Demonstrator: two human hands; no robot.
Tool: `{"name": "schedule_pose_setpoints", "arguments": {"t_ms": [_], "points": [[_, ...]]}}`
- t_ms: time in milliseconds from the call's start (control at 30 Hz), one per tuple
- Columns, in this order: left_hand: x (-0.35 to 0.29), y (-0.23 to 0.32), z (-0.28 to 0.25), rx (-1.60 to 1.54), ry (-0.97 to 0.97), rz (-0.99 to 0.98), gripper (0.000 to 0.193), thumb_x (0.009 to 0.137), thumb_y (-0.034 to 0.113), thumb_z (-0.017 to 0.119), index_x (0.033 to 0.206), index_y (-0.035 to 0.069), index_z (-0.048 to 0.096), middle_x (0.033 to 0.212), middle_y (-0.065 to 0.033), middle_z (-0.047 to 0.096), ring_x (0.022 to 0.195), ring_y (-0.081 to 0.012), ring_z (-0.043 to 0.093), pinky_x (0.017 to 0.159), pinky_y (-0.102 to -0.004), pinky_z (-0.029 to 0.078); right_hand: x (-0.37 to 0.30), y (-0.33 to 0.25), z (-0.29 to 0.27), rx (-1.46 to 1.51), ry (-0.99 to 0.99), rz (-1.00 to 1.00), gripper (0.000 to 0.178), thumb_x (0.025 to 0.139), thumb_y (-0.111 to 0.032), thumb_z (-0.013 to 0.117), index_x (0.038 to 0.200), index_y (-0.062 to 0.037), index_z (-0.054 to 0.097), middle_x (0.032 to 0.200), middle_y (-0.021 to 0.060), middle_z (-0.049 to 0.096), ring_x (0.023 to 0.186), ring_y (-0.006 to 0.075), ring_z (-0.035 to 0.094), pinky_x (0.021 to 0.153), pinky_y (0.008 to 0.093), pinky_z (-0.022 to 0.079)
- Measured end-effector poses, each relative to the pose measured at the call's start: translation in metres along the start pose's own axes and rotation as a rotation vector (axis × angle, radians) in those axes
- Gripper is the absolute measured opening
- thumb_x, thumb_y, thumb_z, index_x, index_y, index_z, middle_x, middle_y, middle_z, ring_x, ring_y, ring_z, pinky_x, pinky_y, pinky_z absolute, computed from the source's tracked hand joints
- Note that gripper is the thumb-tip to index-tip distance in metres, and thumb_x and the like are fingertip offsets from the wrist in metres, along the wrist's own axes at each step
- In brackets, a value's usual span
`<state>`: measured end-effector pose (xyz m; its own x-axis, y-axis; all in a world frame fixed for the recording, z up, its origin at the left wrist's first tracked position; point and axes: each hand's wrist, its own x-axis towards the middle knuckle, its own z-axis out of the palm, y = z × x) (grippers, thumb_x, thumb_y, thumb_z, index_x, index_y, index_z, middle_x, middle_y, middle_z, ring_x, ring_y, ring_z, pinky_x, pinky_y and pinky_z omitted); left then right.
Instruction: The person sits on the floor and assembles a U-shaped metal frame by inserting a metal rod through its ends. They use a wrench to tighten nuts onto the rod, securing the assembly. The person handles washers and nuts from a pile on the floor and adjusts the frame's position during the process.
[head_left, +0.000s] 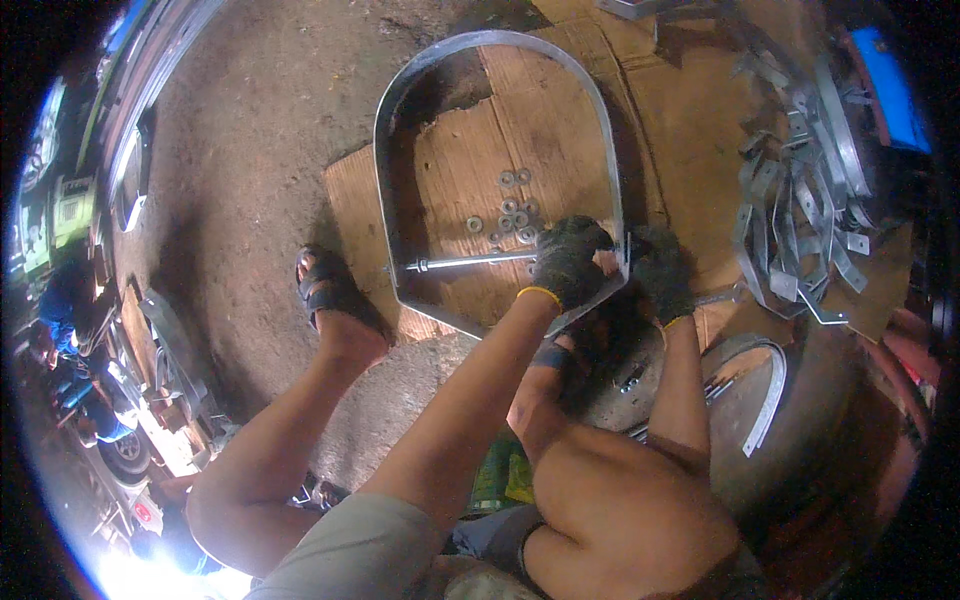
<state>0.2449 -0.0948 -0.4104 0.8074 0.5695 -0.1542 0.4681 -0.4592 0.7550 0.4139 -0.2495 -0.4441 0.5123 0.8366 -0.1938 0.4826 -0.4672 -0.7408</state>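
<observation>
A flat metal band (384,180), bent into an arched loop with a shallow V at its near side, lies on cardboard in front of me. A threaded rod (470,261) crosses the loop, with nuts (418,265) at its left end. My left hand (572,262), in a dark glove, is closed around the rod's right end inside the loop. Outside the band's right side, my gloved right hand (662,278) is closed against it; shadow hides what its fingers hold. Several washers or nuts (509,206) lie loose inside the loop, beyond the rod.
Bent metal straps (810,200) are heaped at the right on the cardboard (690,150). A curved metal band (770,390) lies nearer, right of my right forearm. My sandalled feet stand close to the loop. Metal lengths (165,60) and another person (65,310) appear at the left.
</observation>
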Motion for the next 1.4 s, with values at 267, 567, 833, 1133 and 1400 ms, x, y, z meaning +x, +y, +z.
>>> {"name": "schedule_pose_setpoints", "arguments": {"t_ms": [267,567,833,1133,1400], "points": [[0.002,-0.007,-0.002,-0.083,-0.022,0.04,0.035,0.072,0.019,0.072,0.107,0.016,0.077,0.123,-0.0161,0.065,0.124,-0.0388,0.056,0.107,-0.0491,0.042,-0.004,0.003,0.003,0.135,0.043,0.041,0.055,0.074,0.008,0.06,0.127,-0.0045,0.064,0.124,0.0182,0.061,0.126,0.0358,0.055,0.112,0.0427,0.043],[0.001,-0.01,0.005,0.025,0.075,0.123,0.031,0.077,0.027,0.075,0.106,0.019,0.078,0.123,-0.0151,0.066,0.119,-0.0406,0.059,0.103,-0.0512,0.046,-0.005,-0.005,0.002,0.148,0.036,0.007,0.046,0.081,0.004,0.061,0.127,-0.0038,0.063,0.123,0.0167,0.061,0.125,0.0355,0.056,0.113,0.044,0.042],[0.012,0.003,-0.013,-0.018,-0.086,0.048,0.043,0.069,0.04,0.082,0.103,0.015,0.078,0.114,-0.0155,0.069,0.108,-0.0416,0.064,0.096,-0.0483,0.052,-0.004,-0.014,-0.004,0.152,-0.02,0.021,0.044,0.084,0.004,0.063,0.127,-0.0033,0.062,0.119,0.0164,0.061,0.119,0.0351,0.058,0.109,0.0434,0.043],[0.006,0.009,-0.009,0.011,-0.012,0.018,0.041,0.07,0.04,0.08,0.104,0.017,0.077,0.116,-0.0147,0.069,0.111,-0.0403,0.063,0.099,-0.0485,0.051,0.006,-0.017,-0.001,0.11,0.032,0.184,0.034,0.095,-0.012,0.065,0.127,-0.0022,0.064,0.125,0.0163,0.065,0.117,0.0293,0.062,0.103,0.041,0.048],[0.004,0.008,-0.007,0.028,0.025,0.011,0.036,0.076,0.035,0.076,0.107,0.017,0.076,0.119,-0.0131,0.068,0.114,-0.039,0.062,0.102,-0.0516,0.047,0.017,-0.025,-0.008,0.105,0.063,0.233,0.031,0.096,-0.019,0.067,0.123,-0.003,0.068,0.114,0.016,0.073,0.107,0.0289,0.068,0.097,0.0407,0.052]]}}
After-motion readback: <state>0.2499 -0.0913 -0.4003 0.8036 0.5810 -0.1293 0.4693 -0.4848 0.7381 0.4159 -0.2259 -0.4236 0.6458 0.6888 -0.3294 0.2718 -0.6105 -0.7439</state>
